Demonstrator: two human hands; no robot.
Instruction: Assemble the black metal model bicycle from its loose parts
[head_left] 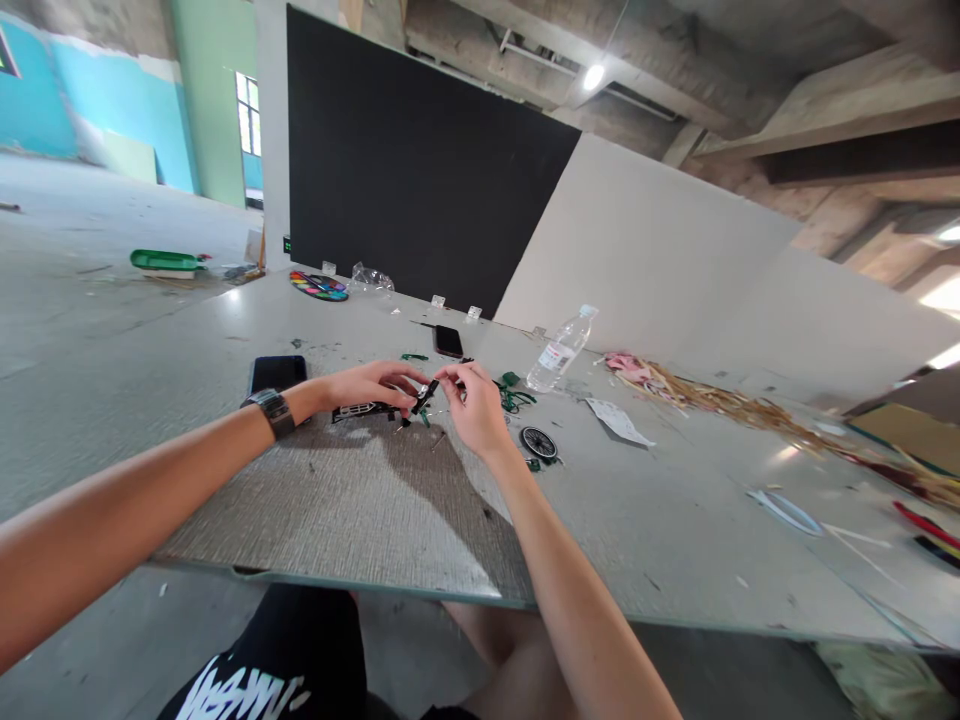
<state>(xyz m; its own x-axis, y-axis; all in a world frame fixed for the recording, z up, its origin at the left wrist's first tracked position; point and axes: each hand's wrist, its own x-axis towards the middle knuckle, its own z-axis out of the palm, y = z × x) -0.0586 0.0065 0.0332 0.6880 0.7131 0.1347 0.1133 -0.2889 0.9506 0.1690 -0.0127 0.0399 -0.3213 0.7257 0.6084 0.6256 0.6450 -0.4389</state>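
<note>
Both hands meet over the middle of the table around a small black part (427, 396), too small to name. My left hand (375, 384) has its fingers closed on the lower end of it, and a watch sits on that wrist. From the right, my right hand (471, 398) pinches its upper end. Under the left hand lies a black frame-like piece (364, 411). Green parts (514, 395) lie just beyond the right hand, and a small spoked wheel (538, 443) rests to its right. Small loose bits lie below the hands.
A dark phone (278, 374) lies left, another phone (448, 341) farther back. A clear water bottle (561, 350) stands tilted in view, near a paper sheet (619, 421). A colourful palette (319, 286) and clear plastic (372, 280) lie at the back; straw strips (720, 405) lie right.
</note>
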